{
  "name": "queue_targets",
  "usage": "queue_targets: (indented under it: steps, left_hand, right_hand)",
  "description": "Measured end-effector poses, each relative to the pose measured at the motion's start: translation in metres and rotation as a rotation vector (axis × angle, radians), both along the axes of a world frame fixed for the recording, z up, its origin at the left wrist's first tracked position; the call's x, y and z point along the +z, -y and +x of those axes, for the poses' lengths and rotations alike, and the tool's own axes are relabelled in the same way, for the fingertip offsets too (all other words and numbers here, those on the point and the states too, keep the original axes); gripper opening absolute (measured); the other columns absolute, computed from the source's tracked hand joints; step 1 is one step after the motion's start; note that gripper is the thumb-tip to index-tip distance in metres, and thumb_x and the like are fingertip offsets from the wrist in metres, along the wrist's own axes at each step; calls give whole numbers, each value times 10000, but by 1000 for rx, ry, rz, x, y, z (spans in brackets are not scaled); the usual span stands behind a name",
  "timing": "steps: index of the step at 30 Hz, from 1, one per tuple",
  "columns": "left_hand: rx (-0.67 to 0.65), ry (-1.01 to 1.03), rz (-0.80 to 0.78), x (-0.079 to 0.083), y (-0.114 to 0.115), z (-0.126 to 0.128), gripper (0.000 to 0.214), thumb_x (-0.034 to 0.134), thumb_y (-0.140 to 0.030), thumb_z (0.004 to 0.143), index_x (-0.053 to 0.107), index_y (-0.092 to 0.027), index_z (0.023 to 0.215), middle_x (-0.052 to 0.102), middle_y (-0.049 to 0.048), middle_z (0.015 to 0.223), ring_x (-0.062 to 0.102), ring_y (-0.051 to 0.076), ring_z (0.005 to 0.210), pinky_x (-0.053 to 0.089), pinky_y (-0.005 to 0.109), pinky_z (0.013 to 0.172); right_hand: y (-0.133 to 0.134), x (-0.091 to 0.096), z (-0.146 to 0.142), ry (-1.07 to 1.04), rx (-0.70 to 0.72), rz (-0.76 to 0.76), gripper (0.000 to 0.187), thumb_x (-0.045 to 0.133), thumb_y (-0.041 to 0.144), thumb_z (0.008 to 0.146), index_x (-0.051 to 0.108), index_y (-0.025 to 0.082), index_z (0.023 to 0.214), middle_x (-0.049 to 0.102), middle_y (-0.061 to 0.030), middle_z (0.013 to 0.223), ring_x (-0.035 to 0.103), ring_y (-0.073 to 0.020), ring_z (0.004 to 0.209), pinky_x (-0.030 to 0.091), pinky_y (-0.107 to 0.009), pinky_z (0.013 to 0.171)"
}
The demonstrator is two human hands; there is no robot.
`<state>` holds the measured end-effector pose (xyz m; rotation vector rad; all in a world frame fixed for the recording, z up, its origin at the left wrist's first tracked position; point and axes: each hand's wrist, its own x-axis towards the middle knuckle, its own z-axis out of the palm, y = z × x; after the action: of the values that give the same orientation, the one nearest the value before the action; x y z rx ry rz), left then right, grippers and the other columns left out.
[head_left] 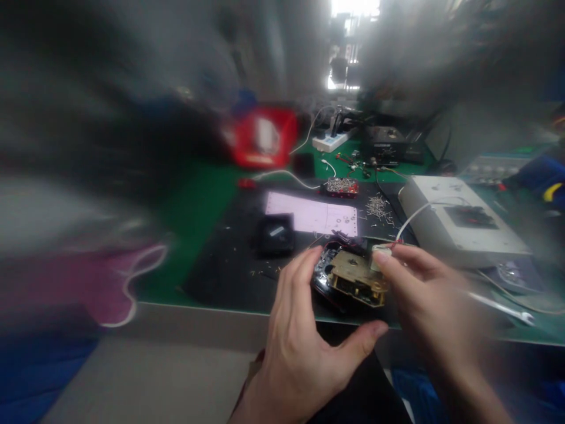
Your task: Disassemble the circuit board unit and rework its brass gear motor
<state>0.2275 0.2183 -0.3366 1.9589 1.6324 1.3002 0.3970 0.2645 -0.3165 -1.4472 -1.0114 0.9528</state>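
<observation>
A brass-coloured mechanism (355, 277) with gear-like parts sits in a dark, shiny housing (324, 274) near the table's front edge. My left hand (304, 335) curves around its left side, with the fingertips at the housing's rim. The left thumb is stretched apart, in front of the mechanism. With thumb and fingers closed, my right hand (424, 288) pinches a small white block (380, 253) over the mechanism's right end. A white cable (410, 221) rises just behind this block. Thin red wires and dark parts lie behind the mechanism, partly hidden.
On the black mat (220, 265) are a pink sheet (304, 212), a black square tray (276, 234) and scattered screws (377, 209). A white box (459, 218) stands at right, near a wrench (503, 309). Farther back are a red bin (265, 138) and a power strip (333, 140).
</observation>
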Motion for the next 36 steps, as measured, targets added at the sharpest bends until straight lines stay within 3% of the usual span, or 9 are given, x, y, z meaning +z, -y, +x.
queue_targets:
  steps: [5,11,15,19,24,27,33,36]
  left_hand:
    - [-68,-26,-38,-2,-12,4,946,807,-593,772,390,-167,1507,531,152,1490,510,312,1390,451,479,1182]
    - [-70,10,-65,-2,-20,6,849,804,-581,776,470,-191,1452,605,141,1414,577,323,1320,483,485,1133]
    - [-44,74,-53,-1,-19,12,806,815,-541,774,496,-204,1433,619,140,1395,602,335,1289,510,483,1093]
    - [49,88,18,-2,-17,22,796,840,-500,759,506,-198,1416,617,145,1392,599,336,1287,510,487,1090]
    - [187,75,173,-7,-17,34,801,880,-448,724,528,-160,1383,638,153,1343,624,319,1233,526,469,1064]
    - [239,98,168,-11,-19,38,806,886,-453,711,539,-154,1374,661,145,1313,652,310,1181,543,460,1040]
    - [235,120,158,-15,-22,38,802,887,-415,714,544,-165,1395,674,126,1321,669,294,1180,548,442,1056]
    - [228,150,150,-16,-23,36,769,884,-391,714,566,-178,1381,686,119,1318,673,296,1196,546,451,1073]
  right_hand:
    - [-1,7,-3,-40,-31,-62,604,932,503,668,740,49,1017,667,-128,854,606,-129,605,417,-100,462]
    - [-6,0,-6,-313,-20,-94,742,991,506,583,703,49,1092,654,-159,972,660,-228,779,560,-215,612]
    - [-9,-8,-6,-422,37,-44,655,981,448,660,688,54,1093,647,-170,1010,653,-205,808,553,-204,662]
    - [-12,-14,-5,-396,27,-37,600,957,474,704,702,79,1076,645,-167,1028,662,-226,834,557,-222,671]
    - [-15,-16,-9,-371,-31,-15,607,961,489,682,695,77,1039,641,-131,925,623,-171,723,514,-182,581]
    - [-16,-16,-13,-384,-57,4,616,969,479,660,685,67,1020,636,-118,899,592,-135,686,487,-157,556]
    - [-15,-18,-18,-420,-51,24,597,974,462,667,687,79,1024,634,-101,893,549,-100,633,427,-132,491]
    - [-15,-15,-19,-435,-43,45,574,978,441,672,695,77,1014,643,-111,924,593,-115,694,479,-135,553]
